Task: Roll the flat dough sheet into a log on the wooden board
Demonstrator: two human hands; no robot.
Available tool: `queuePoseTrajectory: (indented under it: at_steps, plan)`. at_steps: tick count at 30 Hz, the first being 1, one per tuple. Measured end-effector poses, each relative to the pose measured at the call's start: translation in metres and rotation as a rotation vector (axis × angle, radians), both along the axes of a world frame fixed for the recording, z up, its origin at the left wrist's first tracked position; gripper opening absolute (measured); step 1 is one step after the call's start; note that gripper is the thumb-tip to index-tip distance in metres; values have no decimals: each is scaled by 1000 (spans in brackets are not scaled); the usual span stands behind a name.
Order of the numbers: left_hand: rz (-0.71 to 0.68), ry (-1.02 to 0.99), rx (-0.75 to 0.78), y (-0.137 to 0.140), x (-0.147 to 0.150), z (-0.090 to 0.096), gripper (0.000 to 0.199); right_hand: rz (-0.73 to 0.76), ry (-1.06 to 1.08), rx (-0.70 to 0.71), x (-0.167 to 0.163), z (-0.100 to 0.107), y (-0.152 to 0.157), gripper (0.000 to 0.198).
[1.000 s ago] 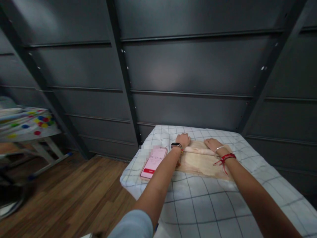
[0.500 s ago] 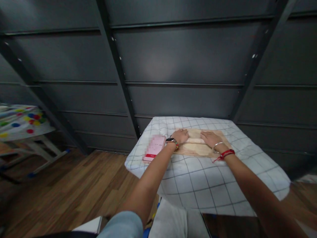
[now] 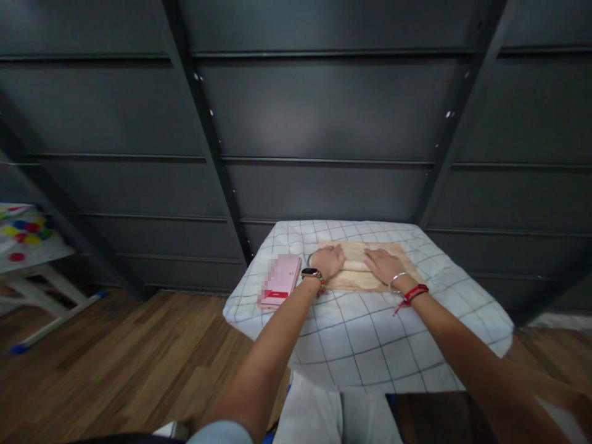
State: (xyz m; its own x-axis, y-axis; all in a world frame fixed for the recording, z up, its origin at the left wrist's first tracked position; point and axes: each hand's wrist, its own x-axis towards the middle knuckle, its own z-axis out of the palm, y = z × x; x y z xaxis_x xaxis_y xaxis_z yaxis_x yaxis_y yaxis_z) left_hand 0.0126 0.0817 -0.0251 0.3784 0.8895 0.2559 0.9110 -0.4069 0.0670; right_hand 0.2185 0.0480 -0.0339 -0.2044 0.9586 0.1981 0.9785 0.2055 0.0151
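On a beige, wood-toned sheet or board (image 3: 363, 283) rests a pale cylindrical roll (image 3: 355, 266); I cannot tell what it is made of. My left hand (image 3: 329, 263) lies palm down over the roll's left end, fingers stretched forward. At the right end, my right hand (image 3: 385, 267) lies palm down in the same way, its fingers extended and pointing inward. The middle of the roll shows between the hands; its ends are hidden under them. Left of my left wrist lies a flat pink rectangular object (image 3: 282, 277) with a red band, partly pixelated.
A white checked cloth (image 3: 370, 345) covers the small table. A dark panelled metal wall (image 3: 319, 111) stands right behind it. To the left is another table with a dotted cover (image 3: 23, 240). The floor (image 3: 152, 351) is wood-patterned. My lap shows grey fabric (image 3: 309, 413).
The view has shifted slightly, so table and hands appear a little further left. Both hands remain flat on the roll, which looks slightly nearer the sheet's middle.
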Motion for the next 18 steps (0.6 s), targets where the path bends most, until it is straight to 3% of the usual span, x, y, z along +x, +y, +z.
queuePoseTrajectory:
  at_steps: [10, 18]
  plan:
    - [-1, 10, -187, 43, 5, 7, 50, -26, 33, -111, 1, 9, 41, 51]
    - [-30, 38, -239, 86, 12, 11, 45, 36, 10, -211, 9, 10, 86, 46]
